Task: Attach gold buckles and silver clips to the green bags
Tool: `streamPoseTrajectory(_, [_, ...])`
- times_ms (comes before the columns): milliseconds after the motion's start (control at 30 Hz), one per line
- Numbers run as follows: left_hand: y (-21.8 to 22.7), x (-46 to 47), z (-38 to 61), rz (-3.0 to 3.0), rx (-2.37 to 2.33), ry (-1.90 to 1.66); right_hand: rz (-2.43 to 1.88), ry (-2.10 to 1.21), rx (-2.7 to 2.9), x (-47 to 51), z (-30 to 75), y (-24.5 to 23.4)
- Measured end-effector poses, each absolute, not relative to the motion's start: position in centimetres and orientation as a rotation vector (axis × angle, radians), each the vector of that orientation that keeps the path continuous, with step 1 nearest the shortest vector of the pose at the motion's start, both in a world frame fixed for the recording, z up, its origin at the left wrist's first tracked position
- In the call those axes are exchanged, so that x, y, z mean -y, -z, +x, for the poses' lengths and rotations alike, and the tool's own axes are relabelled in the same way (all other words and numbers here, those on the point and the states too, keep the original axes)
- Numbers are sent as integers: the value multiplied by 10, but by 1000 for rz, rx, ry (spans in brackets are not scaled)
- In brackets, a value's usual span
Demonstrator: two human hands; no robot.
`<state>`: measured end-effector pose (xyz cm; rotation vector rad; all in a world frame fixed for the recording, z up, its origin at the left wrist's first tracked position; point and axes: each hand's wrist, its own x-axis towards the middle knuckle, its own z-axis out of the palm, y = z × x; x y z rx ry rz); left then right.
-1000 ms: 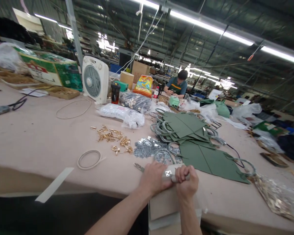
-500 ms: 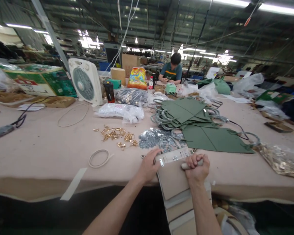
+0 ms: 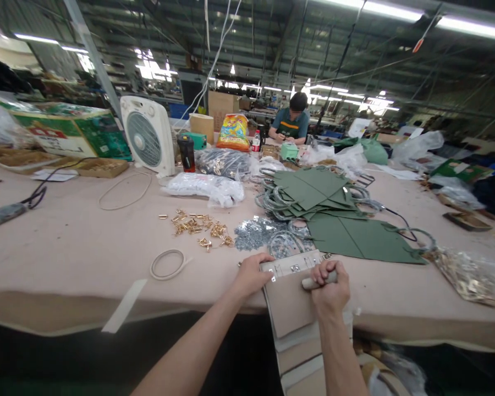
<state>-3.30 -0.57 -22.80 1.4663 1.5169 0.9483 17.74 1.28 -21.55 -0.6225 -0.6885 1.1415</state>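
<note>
Lengthwise, panels (image 3: 289, 308) run toward the person; left hand (image 3: 252, 273) touches their left edge, grip unclear; right hand (image 3: 332, 285) clutches a handle (image 3: 308, 284) above.

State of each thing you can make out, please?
Right grip: closed
Tool: held in that fist
Beige panel: overhanging the table
Left grip: touching its upper left edge
Gold pieces: loose, scattered
Metal plates: heaped
Green panels: piled, overlapping
Fan: upright; running or not, can't tell
Dark bottle: upright

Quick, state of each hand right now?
Left hand: on the left edge of the beige panel; grip can't be told.
Right hand: closed around a pale handle.
</note>
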Motion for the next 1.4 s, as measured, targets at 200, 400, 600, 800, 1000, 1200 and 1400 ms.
streamPoseTrajectory(200, [221, 5, -32, 1404, -1562, -941, -586, -1173, 869, 5, 127, 205])
streamPoseTrajectory(400, [221, 5, -31, 1345, -1592, -913, -505, -1100, 925, 8, 97, 214])
streamPoseTrajectory(600, [217, 4, -31, 1307, -1619, -889, -505, -1005, 938, 9, 93, 222])
streamPoseTrajectory(800, [226, 1, -36, 1341, -1563, -876, -503, -928, 926, 8, 88, 223])
streamPoseTrajectory(1000, [239, -2, -41, 1345, -1500, -870, -536, -916, 1013, 5, 83, 229])
streamPoseTrajectory(1200, [233, 4, -44, 1477, -1402, -882, -720, -948, 1158, -9, 74, 228])
streamPoseTrajectory(1400, [229, 13, -47, 1617, -1324, -981, -761, -1038, 1161, -16, 78, 223])
